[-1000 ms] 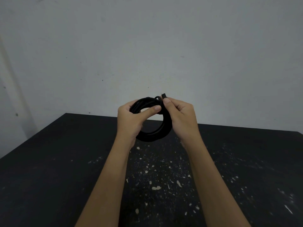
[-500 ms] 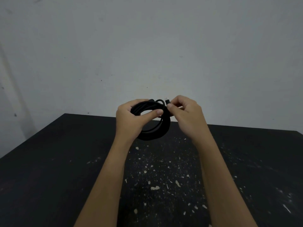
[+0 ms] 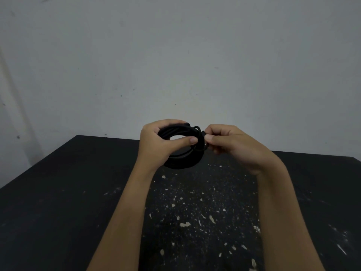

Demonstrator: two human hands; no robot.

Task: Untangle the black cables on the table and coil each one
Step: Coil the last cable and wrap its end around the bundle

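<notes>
Cable coil held aloft: securing the loose end

Below our arms lies the black, paint-flecked tabletop; we see no other cable on the part of it in view. The black cable coil hangs above its far half, clear of the surface, several turns bunched into 1 ring. Our left grip is clamped on the ring's left side, fingers over the top and thumb across the opening. Our right grip is pinched together on the cable's loose end at the ring's upper right, where a small loop stands proud of the bundle.

We judge the step in hand to be securing that end so the coil holds its shape. To do it well, we would hold the left clamp firm enough that the turns cannot spring apart, wrap the tail snugly round all the turns rather than 1 or 2, and pass the tip through without a sharp bend. Pulling too hard could kink the cable; too slack, and the ring may unwind once set down.
</notes>
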